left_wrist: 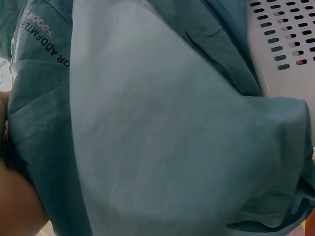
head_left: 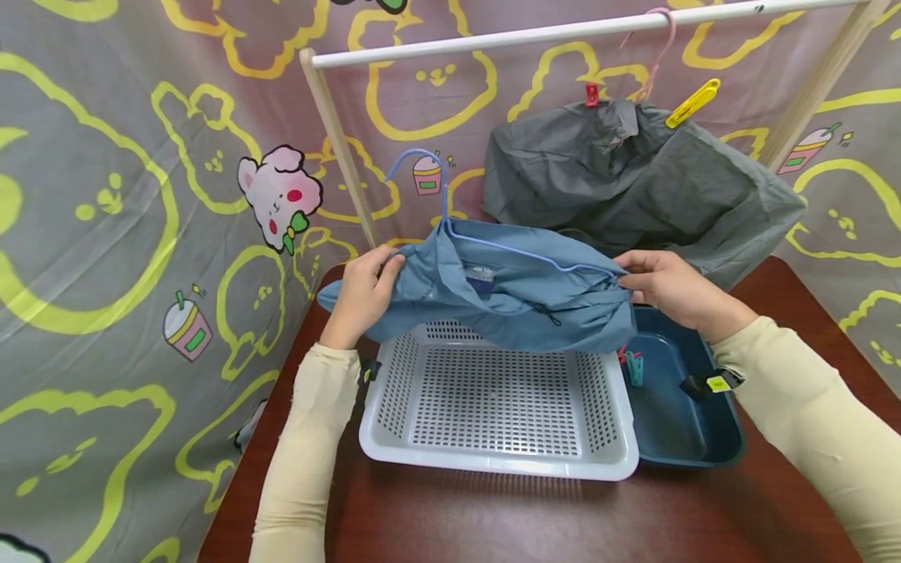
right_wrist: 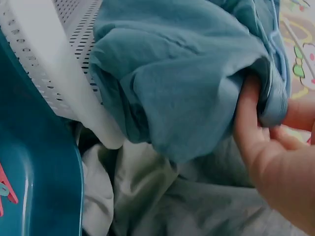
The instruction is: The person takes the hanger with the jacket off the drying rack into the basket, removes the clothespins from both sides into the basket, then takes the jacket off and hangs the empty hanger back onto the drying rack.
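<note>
A blue garment, which looks like a thin jacket with printed lettering, hangs over a blue wire hanger. The hanger's hook stands up free of the rod. My left hand grips the cloth at the garment's left end, thumb on top; in the left wrist view the spread fabric hides most of that hand. At the opposite end my right hand pinches the cloth by the hanger's tip. The right wrist view shows its fingers tucked into a fold there.
Beneath the garment stands a white perforated basket. A dark blue basin with several clothespins is to its right. Behind, a grey garment hangs by a pink hanger from a white rod, with red and yellow clips.
</note>
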Tool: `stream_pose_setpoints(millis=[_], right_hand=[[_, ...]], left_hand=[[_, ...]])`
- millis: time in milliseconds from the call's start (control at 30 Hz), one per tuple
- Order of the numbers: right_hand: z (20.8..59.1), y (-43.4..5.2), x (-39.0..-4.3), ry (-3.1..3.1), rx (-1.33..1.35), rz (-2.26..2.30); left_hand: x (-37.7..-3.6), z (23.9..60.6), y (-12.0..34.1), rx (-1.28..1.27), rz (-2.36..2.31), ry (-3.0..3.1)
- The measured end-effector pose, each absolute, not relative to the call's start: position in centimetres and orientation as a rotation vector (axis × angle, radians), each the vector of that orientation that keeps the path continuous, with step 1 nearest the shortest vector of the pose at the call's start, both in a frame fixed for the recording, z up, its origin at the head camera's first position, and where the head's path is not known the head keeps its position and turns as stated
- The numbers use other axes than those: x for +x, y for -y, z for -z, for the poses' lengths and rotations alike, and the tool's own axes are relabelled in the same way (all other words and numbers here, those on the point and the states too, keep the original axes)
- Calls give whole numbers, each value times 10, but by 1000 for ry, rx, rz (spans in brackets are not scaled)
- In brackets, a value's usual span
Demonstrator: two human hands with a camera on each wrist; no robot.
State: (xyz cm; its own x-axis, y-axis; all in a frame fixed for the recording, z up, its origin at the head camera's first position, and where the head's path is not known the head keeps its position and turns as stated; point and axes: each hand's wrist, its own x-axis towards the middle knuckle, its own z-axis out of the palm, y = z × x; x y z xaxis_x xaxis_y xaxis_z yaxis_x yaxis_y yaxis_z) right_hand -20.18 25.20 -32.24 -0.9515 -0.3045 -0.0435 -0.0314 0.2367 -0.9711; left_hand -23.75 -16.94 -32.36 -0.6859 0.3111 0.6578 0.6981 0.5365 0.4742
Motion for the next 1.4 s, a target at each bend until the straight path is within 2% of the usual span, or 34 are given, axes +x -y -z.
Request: stream_pose_setpoints(millis=[233, 500, 1000, 1400], right_hand=[[326, -259, -206, -2031, -427, 1800], [327, -246, -197, -2449, -451, 1429], [335, -211, -187, -2763, -718, 967], [357, -181, -173, -2452, -937, 720]], left_hand=[[-236, 321, 172, -823, 1065, 2271], [-235, 318, 171, -814, 1062, 2225], [-233, 309, 172, -814, 1075, 2174], [-230, 302, 154, -874, 991, 2257]])
